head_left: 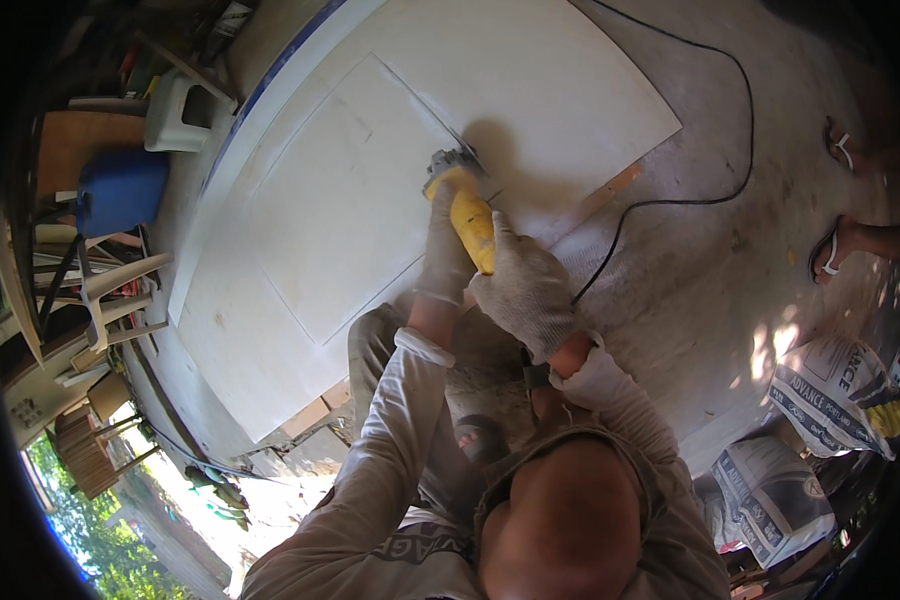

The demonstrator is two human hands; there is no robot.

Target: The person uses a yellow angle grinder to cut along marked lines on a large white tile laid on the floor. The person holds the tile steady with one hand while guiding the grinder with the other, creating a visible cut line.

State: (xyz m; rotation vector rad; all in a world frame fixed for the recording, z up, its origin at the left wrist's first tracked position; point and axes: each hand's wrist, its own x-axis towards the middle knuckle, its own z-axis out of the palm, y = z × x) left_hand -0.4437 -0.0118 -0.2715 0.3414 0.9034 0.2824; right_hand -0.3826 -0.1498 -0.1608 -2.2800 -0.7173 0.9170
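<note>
A yellow angle grinder [475, 222] with a grey head is held over a large pale flat board [350, 180]. Its disc, seen nearly edge-on, meets a dark straight line on the board. My gloved left hand [447, 245] grips the grinder close to its head. Around the rear of the yellow body closes my gloved right hand [527, 290], one finger stretched along it. Several straight lines form a rectangle on the board, and pale dust lies near the disc.
A black cord [670, 202] runs over the concrete floor [710, 300] to the right. Wooden strips [610, 188] show under the board. Another person's sandalled feet [840, 250] stand far right, above printed sacks [770, 495]. A white stool [180, 112], blue container [122, 190] and chairs crowd the left.
</note>
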